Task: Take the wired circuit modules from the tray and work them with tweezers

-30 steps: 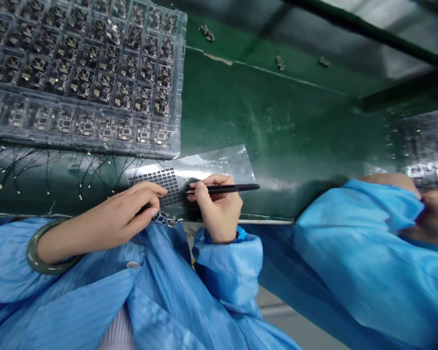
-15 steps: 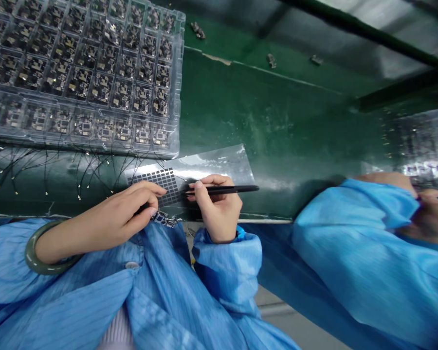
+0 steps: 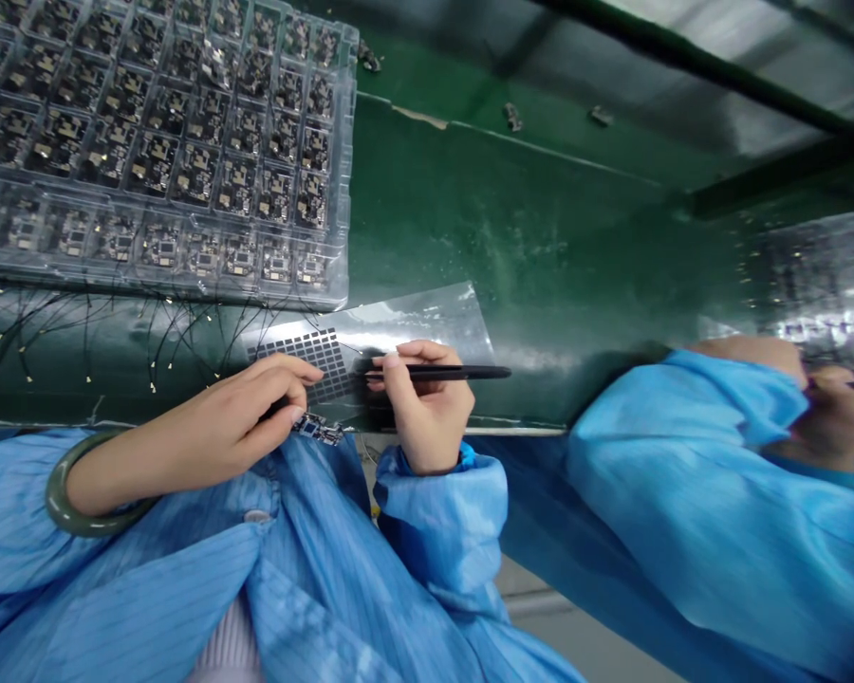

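My left hand (image 3: 256, 408) is closed on a small circuit board (image 3: 318, 429), which sticks out below its fingertips at the table's front edge. Its index finger rests on a clear plastic sheet (image 3: 427, 318) that carries a grid of small black stickers (image 3: 320, 353). In my right hand (image 3: 431, 403) is a pair of black tweezers (image 3: 462, 372), gripped like a pen. Their tips point left, close to the sticker grid; whether anything is between them I cannot make out.
Stacked clear trays (image 3: 185, 199) full of circuit boards stand at the back left. Thin black cables (image 3: 149, 327) with small connectors lie before them. Several loose parts (image 3: 512, 117) lie farther back. A co-worker's blue sleeve (image 3: 690, 427) is at the right, near another tray (image 3: 826, 275).
The tweezers in my right hand have shifted very slightly right. My left hand and the circuit board stay nearly still. The background has slid slightly left with the camera.
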Demonstrator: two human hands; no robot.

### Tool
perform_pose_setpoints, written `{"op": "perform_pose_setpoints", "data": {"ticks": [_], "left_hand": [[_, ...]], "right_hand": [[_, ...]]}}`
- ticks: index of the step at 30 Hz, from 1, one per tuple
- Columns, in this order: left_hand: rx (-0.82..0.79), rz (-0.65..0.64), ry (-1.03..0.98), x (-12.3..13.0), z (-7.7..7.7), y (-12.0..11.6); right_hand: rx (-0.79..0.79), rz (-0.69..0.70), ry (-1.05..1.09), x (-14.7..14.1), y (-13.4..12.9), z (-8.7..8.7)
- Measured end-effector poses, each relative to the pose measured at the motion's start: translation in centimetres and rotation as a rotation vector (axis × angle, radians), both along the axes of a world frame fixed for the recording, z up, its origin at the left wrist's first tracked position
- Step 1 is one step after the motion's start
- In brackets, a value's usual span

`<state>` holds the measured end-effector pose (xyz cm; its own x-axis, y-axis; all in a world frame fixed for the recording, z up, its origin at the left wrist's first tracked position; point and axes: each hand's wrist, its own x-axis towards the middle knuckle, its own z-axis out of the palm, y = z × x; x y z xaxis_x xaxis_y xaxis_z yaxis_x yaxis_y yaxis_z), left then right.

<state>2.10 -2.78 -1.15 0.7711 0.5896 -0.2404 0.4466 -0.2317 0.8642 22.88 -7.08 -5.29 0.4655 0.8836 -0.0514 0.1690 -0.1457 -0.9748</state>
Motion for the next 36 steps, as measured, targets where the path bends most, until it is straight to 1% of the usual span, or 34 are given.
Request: {"op": "perform_pose_setpoints", "data": {"ticks": [4,7,9,11,13,15,16,18,21,24,27,31,36], "left_hand": [[0.0,-0.003,-0.005,-0.1,-0.1,0.1],[-0.003,-0.008,-0.02,-0.1,-0.1,0.2],[-0.008,-0.008,-0.018,-0.1,0.0,0.2],[-0.011,-0.004,-0.012,-0.1,0.1,0.2],[-0.009,0.004,-0.015,0.0,0.2,0.2],[-0.003,0.015,-0.027,0.0,0.1,0.3],[0.002,0.021,-0.033,0.0,0.1,0.3],[0.012,0.034,-0.043,0.0,0.1,0.3],[0.013,0.051,-0.049,0.0,0.1,0.3],[0.007,0.061,-0.047,-0.1,0.1,0.4],[0.012,0.069,-0.055,-0.1,0.0,0.4],[0.01,0.08,-0.061,0.0,-0.1,0.4],[0.013,0.094,-0.052,0.1,0.1,0.6]], "right_hand": [[-0.023,0.015,-0.099,0.0,-0.2,-0.5],[-0.026,0.035,-0.084,0.1,-0.2,-0.5],[-0.021,0.033,-0.02,0.3,-0.1,-0.3],[0.005,-0.002,0.085,0.5,0.0,0.1],[0.049,-0.057,0.188,0.4,0.1,0.9],[0.076,-0.069,0.271,0.0,0.1,1.8],[0.07,-0.046,0.307,-0.4,0.1,2.2],[0.04,0.054,0.368,-1.5,0.1,3.1],[-0.008,0.172,0.399,-3.0,0.1,3.6],[-0.024,0.222,0.383,-3.6,0.1,3.3],[-0.015,0.257,0.359,-3.5,0.2,2.7],[0.0,0.238,0.327,-3.4,0.3,2.2],[0.007,0.219,0.318,-3.8,0.1,2.5]]}}
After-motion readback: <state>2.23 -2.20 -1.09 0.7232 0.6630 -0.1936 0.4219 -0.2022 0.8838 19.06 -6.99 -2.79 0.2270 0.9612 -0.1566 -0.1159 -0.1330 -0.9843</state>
